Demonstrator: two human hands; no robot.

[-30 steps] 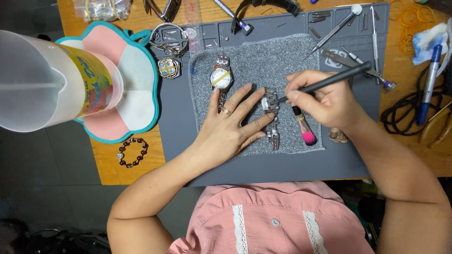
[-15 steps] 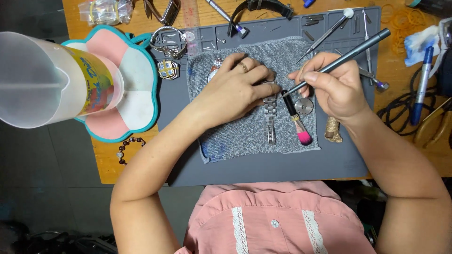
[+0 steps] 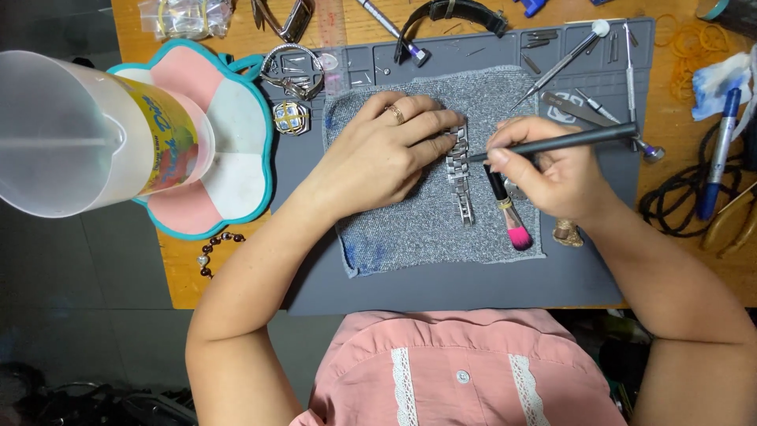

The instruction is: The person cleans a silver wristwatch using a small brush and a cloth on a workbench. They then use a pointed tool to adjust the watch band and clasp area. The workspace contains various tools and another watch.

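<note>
The left hand [image 3: 384, 152] is lying palm down on a grey cloth [image 3: 410, 229], its fingers loosely spread and only slightly curled, gripping nothing; the fingertips are pressing on the upper end of a silver metal watch band [image 3: 459, 175], and a ring is showing on one finger. The band is stretching away from those fingertips toward the person's body, flat on the cloth, between the two hands. The right hand [image 3: 552, 170] is closing around a slim dark tool [image 3: 564, 142], pinching it like a pen between thumb and fingers, with the shaft slanting up and away to the right and the tip pointing at the band just beside the left fingertips; whether the tip is actually touching the metal is too fine to tell. Just under the right hand a small brush with pink bristles [image 3: 509, 221] is lying on the cloth, and a small brownish piece [image 3: 568, 233] is sitting close by the wrist. The cloth is resting on a grey mat [image 3: 457, 288] spread over the wooden worktop [image 3: 177, 276]. Beyond the right hand several thin metal tools [image 3: 572, 47] are lying on the mat. Out past the left forearm a pink and white flower-shaped tray [image 3: 236, 134] is sitting, with a translucent plastic jug [image 3: 71, 134] over it and a beaded bracelet [image 3: 214, 251] nearby.
</note>
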